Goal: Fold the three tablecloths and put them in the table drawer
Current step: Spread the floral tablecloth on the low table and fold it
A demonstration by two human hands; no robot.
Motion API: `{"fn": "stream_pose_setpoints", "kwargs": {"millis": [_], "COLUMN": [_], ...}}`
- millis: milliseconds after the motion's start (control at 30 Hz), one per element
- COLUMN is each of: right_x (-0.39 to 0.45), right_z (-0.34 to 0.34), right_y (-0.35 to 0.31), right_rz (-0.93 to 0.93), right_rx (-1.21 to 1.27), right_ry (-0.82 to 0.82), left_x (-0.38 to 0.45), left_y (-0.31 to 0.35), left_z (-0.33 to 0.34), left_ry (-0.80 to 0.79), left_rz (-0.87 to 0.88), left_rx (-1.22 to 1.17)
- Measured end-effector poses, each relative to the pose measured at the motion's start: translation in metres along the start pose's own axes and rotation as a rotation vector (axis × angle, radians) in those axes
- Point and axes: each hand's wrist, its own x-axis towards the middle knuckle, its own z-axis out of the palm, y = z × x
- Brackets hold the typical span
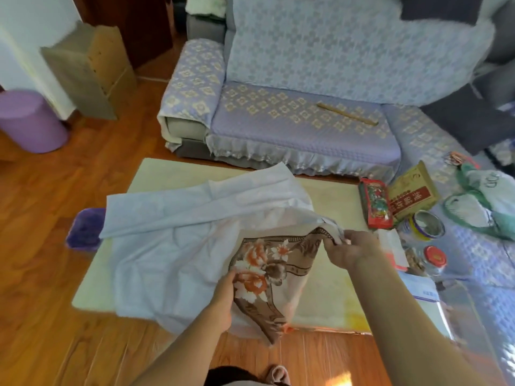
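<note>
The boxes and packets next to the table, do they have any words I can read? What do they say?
None can be read for sure.
Tan and red box: light characters on its red band, too blurred to read.
Red packet: colourful printing, too blurred to read.
Red jar lid: a gold mark, too small to read.
White and green bag: a faint mark, unreadable.

Patterned sofa (pixel 301 121) behind — red packet (pixel 376 203), carton (pixel 412 190) beside.

Two bare forearms, no sleeves, no watch, no rings seen on left hand (pixel 223 296) or right hand (pixel 351 250). Below hands at frame bottom: pinkish slipper (pixel 277 375) toe, dark garment (pixel 231 376) edge beside it.
</note>
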Motion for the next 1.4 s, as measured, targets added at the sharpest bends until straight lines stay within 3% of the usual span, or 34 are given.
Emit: {"fn": "stream_pose_setpoints", "kwargs": {"millis": [100, 200, 333, 467, 567, 667, 733, 767, 800, 867, 933, 967, 1033, 1100, 1233, 1300, 1400], "right_x": [-0.001, 0.001, 0.004, 0.011, 0.011, 0.025, 0.034, 0.031, 0.024, -0.012, -0.063, -0.082, -0.096, -0.097, -0.09, -0.09, -0.097], "right_z": [-0.012, -0.024, -0.03, -0.031, -0.036, -0.066, -0.093, -0.099, -0.101, -0.091, -0.072, -0.065, -0.053, -0.05, -0.062, -0.063, -0.044], "right_y": [-0.009, -0.014, -0.024, -0.042, -0.063, -0.094, -0.104, -0.102, -0.098, -0.079, -0.05, -0.038, -0.031, -0.038, -0.05, -0.053, -0.071], "right_rz": [0.021, 0.016, 0.021, 0.016, 0.001, -0.016, -0.222, -0.428, -0.661, -0.89, -1.065, -1.164, -1.221, -1.208, -1.571, -1.69, -1.785], "right_rx": [0.009, -0.031, -0.04, -0.05, -0.133, -0.24, -0.587, -0.856, -1.012, -1.191, -1.679, -1.895, -2.153, -2.351, -2.526, -2.44, -2.231], "right_ry": [-0.074, -0.069, -0.026, 0.003, -0.056, -0.063, 0.003, 0.081, 0.054, -0.416, -0.983, -1.177, -1.337, -1.278, -1.118, -1.12, -0.96], "left_x": [0.031, 0.085, 0.054, 0.025, -0.021, -0.083, -0.12, -0.137, -0.15, -0.165, -0.179, -0.185, -0.194, -0.196, -0.193, -0.194, -0.191], "left_y": [-0.018, -0.04, -0.035, -0.043, -0.047, -0.034, -0.019, -0.011, -0.003, 0.01, 0.018, 0.02, 0.02, 0.012, -0.017, -0.035, -0.072], "left_z": [0.009, 0.0, 0.006, -0.002, 0.0, 0.014, 0.032, 0.042, 0.053, 0.073, 0.097, 0.108, 0.126, 0.132, 0.111, 0.091, 0.047], "left_ry": [0.074, 0.234, 0.217, 0.272, 0.429, 0.425, 0.327, 0.275, 0.227, 0.109, -0.042, -0.106, -0.171, -0.146, -0.09, -0.091, -0.092], "left_rz": [0.078, 0.125, 0.103, 0.182, 0.407, 0.692, 0.869, 0.938, 0.993, 1.03, 0.974, 0.939, 0.924, 0.94, 0.894, 0.828, 0.624], "left_rx": [-0.074, 0.001, -0.035, 0.177, 0.142, 0.154, 0.43, 0.557, 0.653, 0.802, 0.842, 0.829, 0.784, 0.729, 0.531, 0.621, 0.714]}}
